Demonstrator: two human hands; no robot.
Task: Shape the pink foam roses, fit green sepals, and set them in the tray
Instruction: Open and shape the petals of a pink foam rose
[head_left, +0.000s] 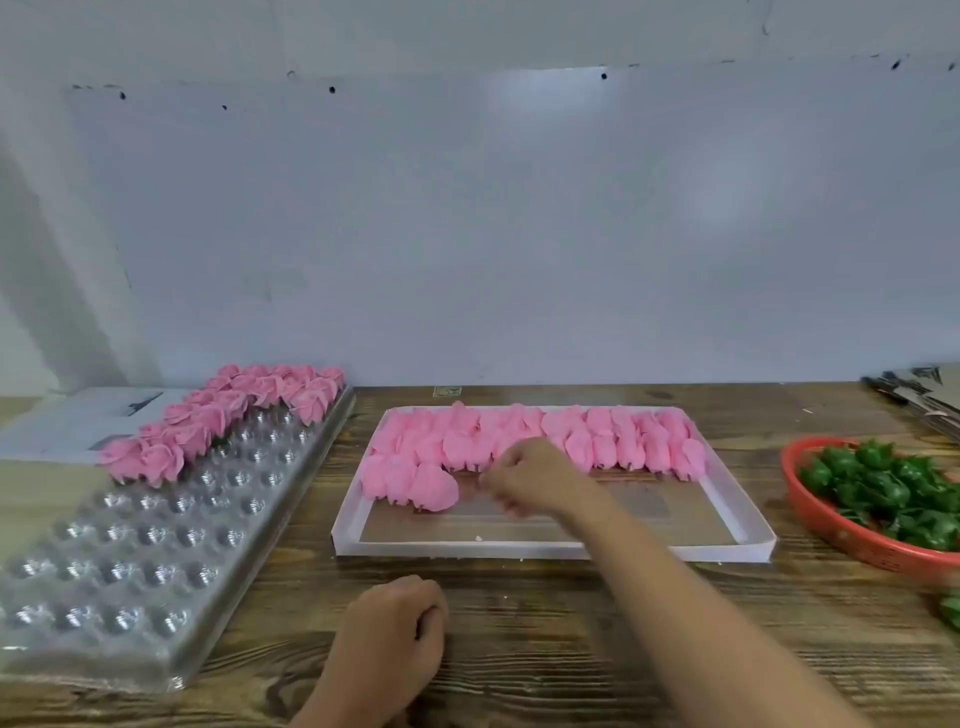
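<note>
A shallow white box (550, 550) in the middle of the table holds rows of unshaped pink foam roses (623, 441) along its far side. My right hand (530, 483) reaches into this box just in front of those roses, fingers bent and blurred, with nothing pink visible in it. My left hand (395, 644) rests on the wooden table in front of the box, fingers loosely curled and holding nothing. On the left lies a clear dimpled plastic tray (156, 545) with several shaped roses (208, 421) standing in its far rows. Green sepals (893, 493) fill a red basket (831, 540) at the right.
One loose green sepal (950, 610) lies at the right edge near the basket. Grey paper sheets (67, 421) sit behind the tray at the far left. A stack of flat sheets (914, 395) is at the far right corner. A pale wall stands right behind the table.
</note>
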